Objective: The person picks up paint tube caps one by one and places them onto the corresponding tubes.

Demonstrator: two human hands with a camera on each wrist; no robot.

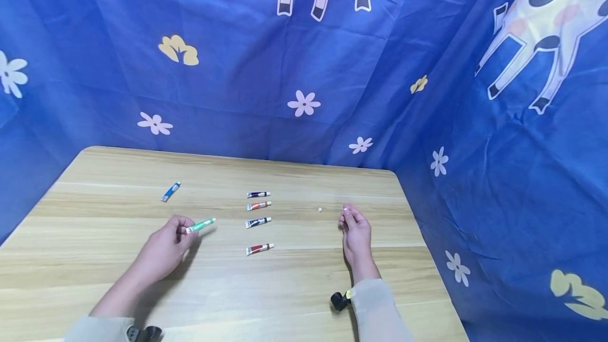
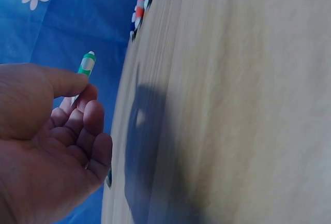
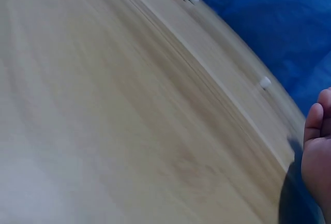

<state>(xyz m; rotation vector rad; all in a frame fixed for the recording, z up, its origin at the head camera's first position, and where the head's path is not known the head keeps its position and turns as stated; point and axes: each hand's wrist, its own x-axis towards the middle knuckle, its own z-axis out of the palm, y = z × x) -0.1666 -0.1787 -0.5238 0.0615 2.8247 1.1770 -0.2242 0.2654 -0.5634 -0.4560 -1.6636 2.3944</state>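
My left hand (image 1: pixel 166 241) pinches a green paint tube (image 1: pixel 201 225) between thumb and fingers, above the left part of the table. In the left wrist view the tube's narrow white tip (image 2: pixel 91 53) points up and away. On the right, my right hand (image 1: pixel 356 234) is raised with thumb and fingertips together, pinching a small white cap (image 1: pixel 345 209) that is mostly covered. Left of it, another small white cap (image 1: pixel 320 209) lies on the wood. The right wrist view shows only part of the right hand (image 3: pixel 318 151), its fingertips cut off or hidden.
Several paint tubes lie in a column mid-table: dark purple (image 1: pixel 258 194), orange (image 1: pixel 258 206), dark blue (image 1: pixel 258 222) and red (image 1: pixel 259 249). A lighter blue tube (image 1: pixel 171 191) lies apart at the back left. Blue patterned cloth (image 1: pixel 228 110) hangs round the wooden table (image 1: pixel 304 289).
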